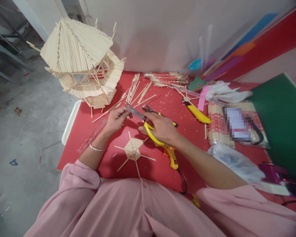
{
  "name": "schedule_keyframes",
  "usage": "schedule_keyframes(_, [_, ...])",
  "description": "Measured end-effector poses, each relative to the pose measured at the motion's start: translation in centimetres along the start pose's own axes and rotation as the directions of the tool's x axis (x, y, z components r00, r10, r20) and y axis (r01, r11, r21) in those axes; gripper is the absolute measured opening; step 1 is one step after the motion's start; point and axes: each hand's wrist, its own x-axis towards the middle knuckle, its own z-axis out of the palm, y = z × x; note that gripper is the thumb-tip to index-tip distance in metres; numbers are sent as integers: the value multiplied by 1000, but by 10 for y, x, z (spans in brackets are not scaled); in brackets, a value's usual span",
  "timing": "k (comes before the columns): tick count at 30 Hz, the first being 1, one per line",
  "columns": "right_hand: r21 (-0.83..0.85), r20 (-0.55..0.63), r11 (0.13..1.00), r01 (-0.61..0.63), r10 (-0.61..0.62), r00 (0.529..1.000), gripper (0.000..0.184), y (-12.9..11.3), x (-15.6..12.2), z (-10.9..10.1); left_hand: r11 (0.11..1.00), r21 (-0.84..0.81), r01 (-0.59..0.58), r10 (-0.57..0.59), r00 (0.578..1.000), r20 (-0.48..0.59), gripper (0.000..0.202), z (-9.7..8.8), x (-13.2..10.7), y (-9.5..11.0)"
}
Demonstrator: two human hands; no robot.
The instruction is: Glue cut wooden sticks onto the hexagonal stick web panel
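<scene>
Centre frame: my right hand (162,129) grips the yellow scissors (137,114), angled toward my left hand (115,119). It's pinched narrow at the blade tips, steadying something too small to tell. Stick web (133,149) lies just below.

Lighting is diffuse and moderately bright, with no lamp or window in frame. Shadows are soft: a faint one lies on the red desk (199,144) beneath the left hand (116,119) and right hand (162,128), and a weak grey cast sits on the wall (162,33) behind the stick pagoda model (81,56). Focus is crisp at centre, and the scissors (138,115) blades read cleanly. The coloured boards (249,49) at upper right are soft and smeared. Wide-angle distortion bows the desk edges and stretches the floor (27,131) at left. There is mild sheen on the clear plastic bag (236,164). One pixelated patch (238,123) masks detail at right.
</scene>
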Motion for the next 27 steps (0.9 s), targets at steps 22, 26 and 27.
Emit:
schedule_keyframes(22, [-149, -247, 924, -353, 311, 918, 64, 36, -13, -14, 999, 49, 2, -3, 1000, 6, 21, -1, -2, 5])
schedule_keyframes(26, [-250, -268, 764, -594, 535, 801, 54, 93, -34, -22, 982, 166, -88, 84, 996, 31, 17, -4, -2, 5])
schedule_keyframes(27, [-268, -218, 740, -617, 577, 787, 53, 104, -40, -21, 978, 182, -99, 94, 995, 38, 20, -4, -4, 5])
